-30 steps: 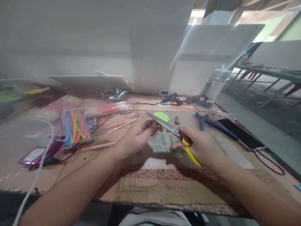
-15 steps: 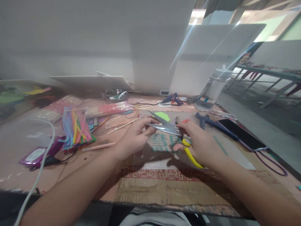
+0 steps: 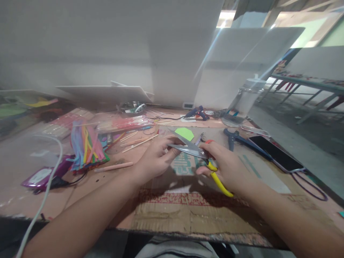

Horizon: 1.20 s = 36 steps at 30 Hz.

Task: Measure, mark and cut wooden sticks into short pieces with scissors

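Observation:
My right hand point(image 3: 224, 165) grips a pair of scissors point(image 3: 197, 151) by the handles, a yellow loop showing below and a bit of orange-red above. The two metal blades are apart and point left, towards my left hand point(image 3: 158, 154). The left fingers are pinched together at the blade tips; what they hold, if anything, is too small or hidden to make out. Beneath both hands lies a pale sheet with green printed characters point(image 3: 184, 166) on a piece of cardboard point(image 3: 163, 216). Just behind the blades rests a lime-green paper piece point(image 3: 185, 134).
Bundled pipe cleaners point(image 3: 87, 147) and a purple packet point(image 3: 43, 179) lie left, near a white cable point(image 3: 52, 172). A glue gun point(image 3: 197, 113) is at the back. On the right are a phone point(image 3: 276, 153), a dark blue tool point(image 3: 243, 141) and a clear bottle point(image 3: 245, 100).
The scissors and my right hand have shifted slightly down, and the blades look a little closer together. More of the lime-green paper shows. My left hand stays nearly in place.

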Each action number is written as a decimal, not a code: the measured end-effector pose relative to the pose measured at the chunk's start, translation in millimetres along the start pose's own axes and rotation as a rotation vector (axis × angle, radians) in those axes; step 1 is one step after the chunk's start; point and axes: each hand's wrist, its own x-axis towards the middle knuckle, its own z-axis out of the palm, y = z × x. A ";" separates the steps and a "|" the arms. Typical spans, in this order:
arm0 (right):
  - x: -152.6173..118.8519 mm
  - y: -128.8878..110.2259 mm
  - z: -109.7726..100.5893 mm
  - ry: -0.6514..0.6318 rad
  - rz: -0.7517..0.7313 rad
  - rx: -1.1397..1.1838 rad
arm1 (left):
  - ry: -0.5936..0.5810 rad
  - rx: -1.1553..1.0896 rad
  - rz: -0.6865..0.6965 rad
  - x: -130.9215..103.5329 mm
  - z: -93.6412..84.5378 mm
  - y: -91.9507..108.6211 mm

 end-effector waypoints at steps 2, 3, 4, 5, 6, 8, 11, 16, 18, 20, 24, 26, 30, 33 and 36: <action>-0.7 -0.9 -1.0 -0.009 0.011 0.005 | 0.004 -0.036 0.000 0.1 1.5 0.6; -1.4 -1.1 -1.4 -0.010 0.022 0.002 | 0.007 -0.056 -0.009 0.1 2.3 0.8; -2.2 -1.2 -1.5 -0.012 0.035 -0.003 | 0.004 -0.077 -0.021 0.1 3.0 1.1; -3.0 -1.2 -1.4 -0.011 0.047 -0.009 | 0.000 -0.097 -0.034 0.1 3.6 1.2; -3.8 -1.1 -1.1 -0.008 0.057 -0.012 | 0.000 -0.114 -0.044 0.0 3.9 1.2; -4.8 -0.7 -0.4 0.008 0.065 -0.009 | 0.004 -0.125 -0.052 -0.1 3.7 0.8; -4.0 0.9 -0.4 0.049 0.064 0.002 | 0.037 -0.107 -0.056 0.1 1.3 0.5; 0.5 4.9 -1.4 0.117 0.070 -0.019 | 0.050 -0.078 -0.067 1.1 -3.5 4.6; 1.1 6.2 -0.4 0.120 0.073 -0.033 | 0.051 -0.074 -0.089 1.4 -3.7 6.1; 0.9 7.4 1.2 0.119 0.072 -0.046 | 0.068 -0.072 -0.115 1.5 -2.5 6.3; 0.2 8.7 2.5 0.112 0.071 -0.045 | 0.167 -0.010 -0.116 1.3 -0.7 5.3; 0.6 8.2 1.5 0.099 0.072 -0.034 | 0.156 0.006 -0.095 0.8 -1.9 4.7; 2.2 4.6 -1.7 0.085 0.045 -0.001 | 0.059 -0.054 -0.039 -2.0 -5.6 1.1; 2.8 1.8 -2.5 0.096 0.001 0.026 | 0.075 -0.044 -0.008 -4.1 -4.8 -4.1; 2.4 0.5 -2.0 0.084 -0.009 0.034 | 0.049 -0.064 -0.006 -4.5 -2.1 -7.5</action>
